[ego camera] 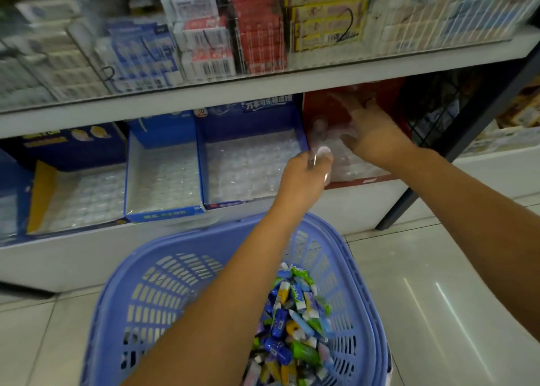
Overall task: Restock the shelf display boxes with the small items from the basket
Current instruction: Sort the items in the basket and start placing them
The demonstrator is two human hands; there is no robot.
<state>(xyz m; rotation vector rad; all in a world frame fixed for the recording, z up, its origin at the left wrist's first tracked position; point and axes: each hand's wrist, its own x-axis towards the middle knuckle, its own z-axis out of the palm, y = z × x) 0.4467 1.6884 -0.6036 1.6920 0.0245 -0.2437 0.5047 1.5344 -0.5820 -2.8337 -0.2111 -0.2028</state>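
Lavender-blue slatted plastic basket (344, 239) stood on the pale tiled floor (438, 298) at the near side of the scene, just in front of the white bottom shelf (350, 207). Its stock of small wrapped items in blue, green and yellow (295, 321) lay heaped in the right half. None was seen outside the basket.

Four open cardboard display boxes sat side by side on the shelf. From left to right they were a yellow-and-blue box (43, 192), a narrow blue box (163, 214), a wider blue box (248, 116) and a red box (321, 113). Each held a clear dimpled plastic liner (248, 166). No items showed in any pocket, as far as the blur allowed.

The left hand (304, 175) reached over the basket to the near left corner of the red box. Its fingers were curled round an edge of clear plastic (321, 153), apparently that box's liner. The right hand (368, 128) was inside the red box, on the same plastic. Its fingers were blurred, so it could not be determined whether it gripped or merely pressed.

Assessment: filling had not begun. The work in hand appeared to be seating or adjusting the red box's liner. All four boxes remained to be stocked, and the basket's supply appeared untouched.
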